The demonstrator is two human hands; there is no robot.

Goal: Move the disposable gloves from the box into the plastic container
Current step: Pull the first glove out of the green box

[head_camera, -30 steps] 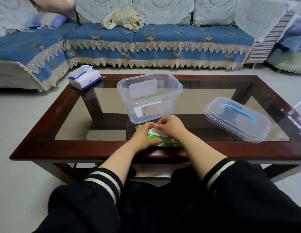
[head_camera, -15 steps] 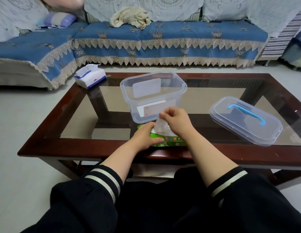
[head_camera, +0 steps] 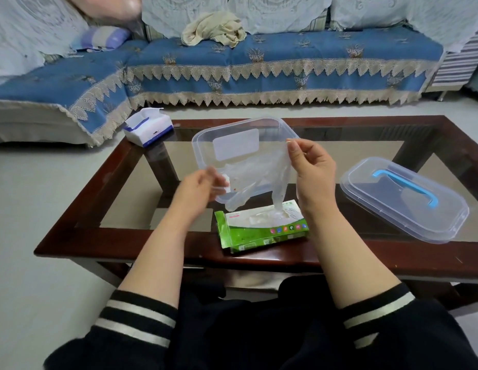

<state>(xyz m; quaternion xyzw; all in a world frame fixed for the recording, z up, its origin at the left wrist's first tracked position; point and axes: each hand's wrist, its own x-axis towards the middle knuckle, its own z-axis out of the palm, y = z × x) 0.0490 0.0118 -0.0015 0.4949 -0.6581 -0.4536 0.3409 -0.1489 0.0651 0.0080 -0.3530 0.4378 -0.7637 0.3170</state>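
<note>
1. Above the green box (head_camera: 262,227), a clear glove (head_camera: 256,180) is held up, its lower end trailing to the box opening.
2. Its top edge is pinched by the right hand (head_camera: 311,169).
3. Its left edge is gripped by the blurred left hand (head_camera: 199,189).
4. Behind it, the plastic container (head_camera: 243,145) is partly hidden; glove outlines are hard to trace.
5. Right on the counter (head_camera: 104,188) lies the lid (head_camera: 403,198).

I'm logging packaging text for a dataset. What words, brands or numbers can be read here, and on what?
None can be read.
Glove box: small print and coloured icons, too blurred.
Container: white label, looks blank.
Tissue box: blue markings, no legible text.
Lid: no text visible.
</note>
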